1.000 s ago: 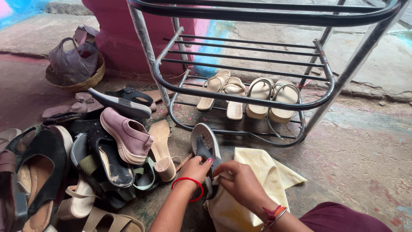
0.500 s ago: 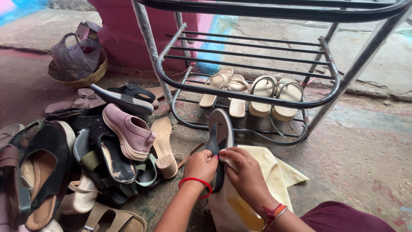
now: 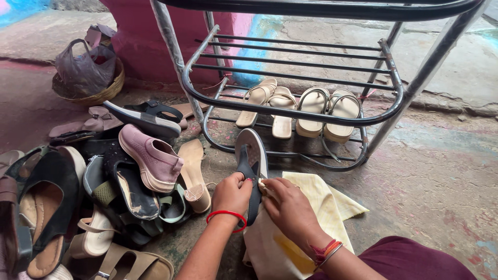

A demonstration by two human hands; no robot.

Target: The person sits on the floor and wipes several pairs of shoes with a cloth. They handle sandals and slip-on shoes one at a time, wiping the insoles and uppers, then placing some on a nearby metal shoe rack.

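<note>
Worn concrete floor (image 3: 441, 171) stained pink in patches, with a magenta wall base (image 3: 140, 41) behind. A metal shoe rack (image 3: 290, 111) stands on the floor; its lowest shelf carries two pairs of beige sandals (image 3: 298, 106), set side by side with toes outward. Foreground centre: a dark sandal with a pale sole (image 3: 252, 161) is held on edge, sole facing right, just in front of the rack. The left hand (image 3: 232, 194), a red bangle at its wrist, is closed around the sandal's strap and edge. The right hand (image 3: 288, 207), fingers curled, presses a fold of yellow cloth (image 3: 316, 202) against the sandal; the rest of the cloth lies on the floor beneath both hands. Left of the hands, a loose heap of footwear includes a pink slip-on shoe (image 3: 148, 161), a tan heeled sandal (image 3: 193, 176) and black sandals (image 3: 49, 197). Upper left, a woven basket (image 3: 104, 93) holds a grey plastic bag (image 3: 83, 67).
</note>
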